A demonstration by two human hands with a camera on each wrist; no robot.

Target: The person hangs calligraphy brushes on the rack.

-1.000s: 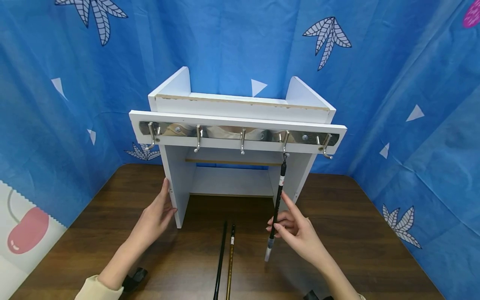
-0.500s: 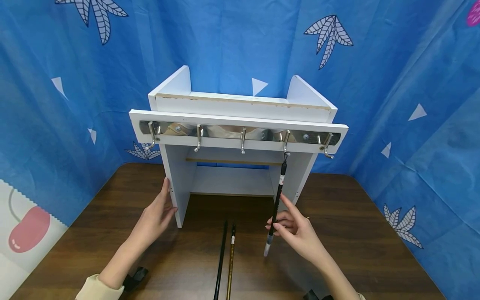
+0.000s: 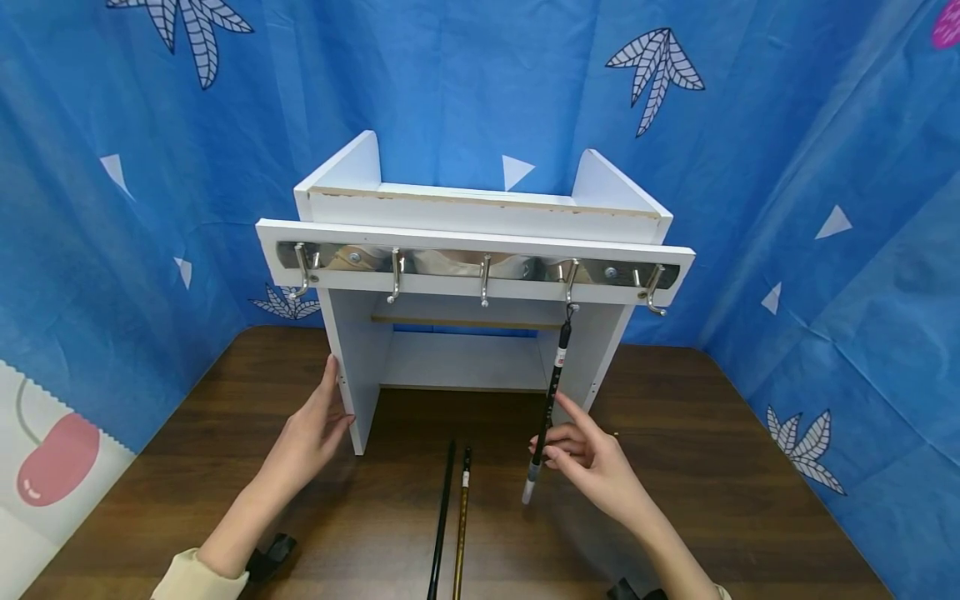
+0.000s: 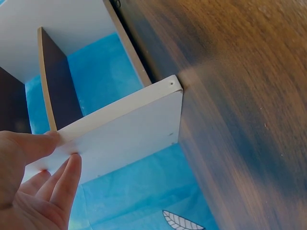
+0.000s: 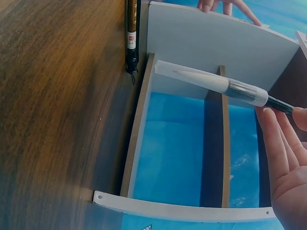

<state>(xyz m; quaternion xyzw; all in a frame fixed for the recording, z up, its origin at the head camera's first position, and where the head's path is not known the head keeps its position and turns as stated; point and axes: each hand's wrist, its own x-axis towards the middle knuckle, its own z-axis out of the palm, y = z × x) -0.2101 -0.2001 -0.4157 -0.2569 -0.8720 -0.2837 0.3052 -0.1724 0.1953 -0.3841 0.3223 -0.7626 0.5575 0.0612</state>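
A black calligraphy brush [image 3: 556, 379] with a clear cap [image 5: 192, 79] over its bristles slants bristle end down. Its cord loop meets the lower tip of a metal hook [image 3: 572, 283], second from the right; the exact catch is too small to tell. My right hand [image 3: 592, 458] pinches the lower handle between thumb and fingers, the index finger reaching up along it. My left hand [image 3: 311, 429] grips the front edge of the white shelf's [image 3: 341, 358] left side panel, thumb at the front edge and fingers on the outer face [image 4: 129, 134].
Two more brushes, one black [image 3: 442, 517] and one brown-gold [image 3: 461, 521], lie side by side on the dark wooden table [image 3: 675, 467]. Several hooks line the metal strip on the shelf's front rail [image 3: 480, 237]. A blue curtain [image 3: 465, 83] hangs behind.
The brush's capped lower end has swung a little left and away from me, with my right hand shifting slightly left. My left hand keeps its hold on the panel.
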